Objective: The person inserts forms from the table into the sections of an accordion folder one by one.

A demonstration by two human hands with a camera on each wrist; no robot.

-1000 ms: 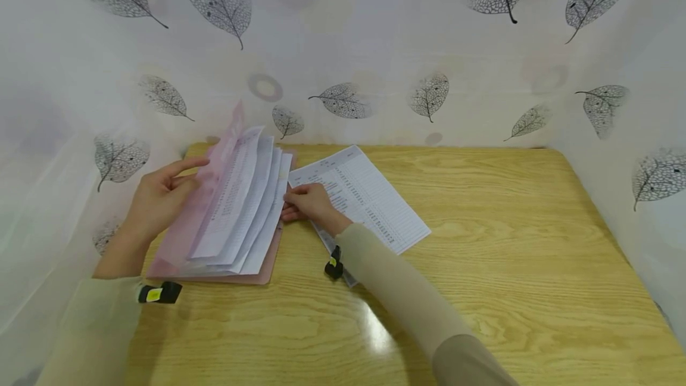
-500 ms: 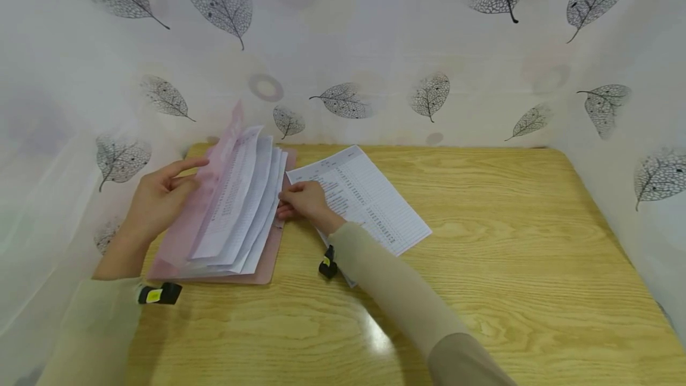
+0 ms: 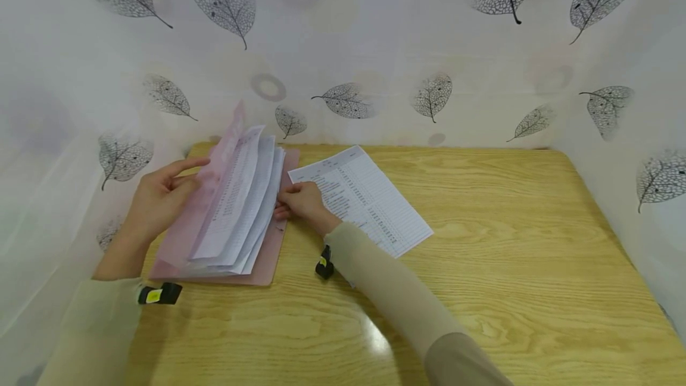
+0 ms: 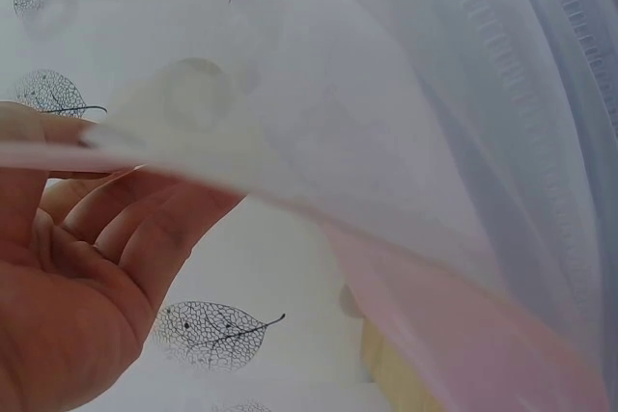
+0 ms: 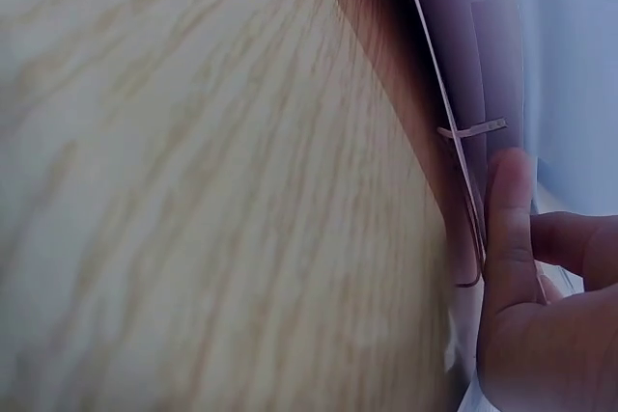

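Note:
A pink folder (image 3: 268,258) lies open at the table's left, with several printed sheets (image 3: 236,207) fanned up inside it. My left hand (image 3: 182,174) holds the lifted translucent cover (image 4: 463,315), its edge between thumb and fingers. My right hand (image 3: 283,206) is at the folder's right edge. Its thumb (image 5: 509,229) lies along a sleeve edge (image 5: 454,65), with the other fingers curled behind it. A loose printed sheet (image 3: 375,195) lies flat just right of the folder, partly under my right wrist.
The wooden table (image 3: 482,255) stretches bare to the right and front. White leaf-print curtains (image 3: 375,46) close it in at the back and on both sides. Small black clips sit on my left sleeve (image 3: 159,293) and right sleeve (image 3: 324,262).
My right hand has slid a little left, off the loose sheet and up against the folder's edge. The fanned sheets stand slightly closer together. The left hand has not moved.

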